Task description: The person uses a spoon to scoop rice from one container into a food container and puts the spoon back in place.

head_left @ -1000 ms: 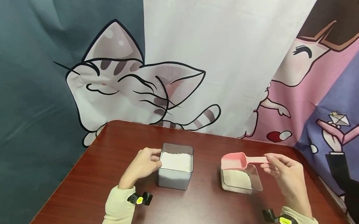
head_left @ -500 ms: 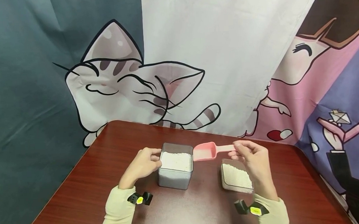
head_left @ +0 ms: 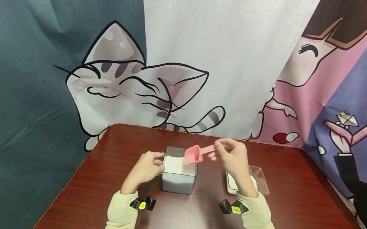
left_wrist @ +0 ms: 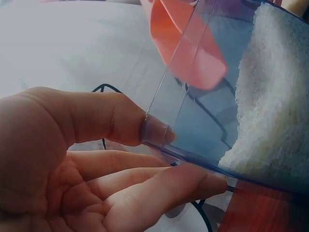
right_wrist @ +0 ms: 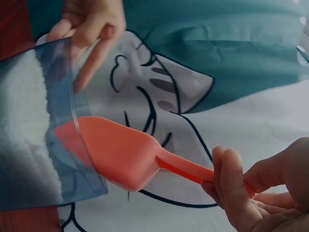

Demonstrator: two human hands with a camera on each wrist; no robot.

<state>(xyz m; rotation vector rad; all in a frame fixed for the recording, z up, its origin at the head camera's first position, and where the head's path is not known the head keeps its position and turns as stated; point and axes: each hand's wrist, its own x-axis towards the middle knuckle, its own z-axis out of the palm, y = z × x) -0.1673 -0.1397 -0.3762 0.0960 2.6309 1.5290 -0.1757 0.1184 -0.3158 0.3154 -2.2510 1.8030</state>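
A clear square box full of white grains stands mid-table. My left hand grips its left rim, thumb and fingers pinching the wall. My right hand pinches the handle of a pink scoop, whose bowl tilts down over the box's right rim, its tip inside the box in the right wrist view. The scoop looks empty there. A second clear box holding some white grains sits to the right, partly hidden by my right forearm.
The boxes stand on a dark red wooden table with rounded far corners. A cartoon cat curtain hangs close behind the table's far edge. Small black and yellow cameras sit on both wrists.
My right hand carried the pink scoop leftward from above the right box to the left box and tipped its bowl down into it. The left hand stayed on the rim.
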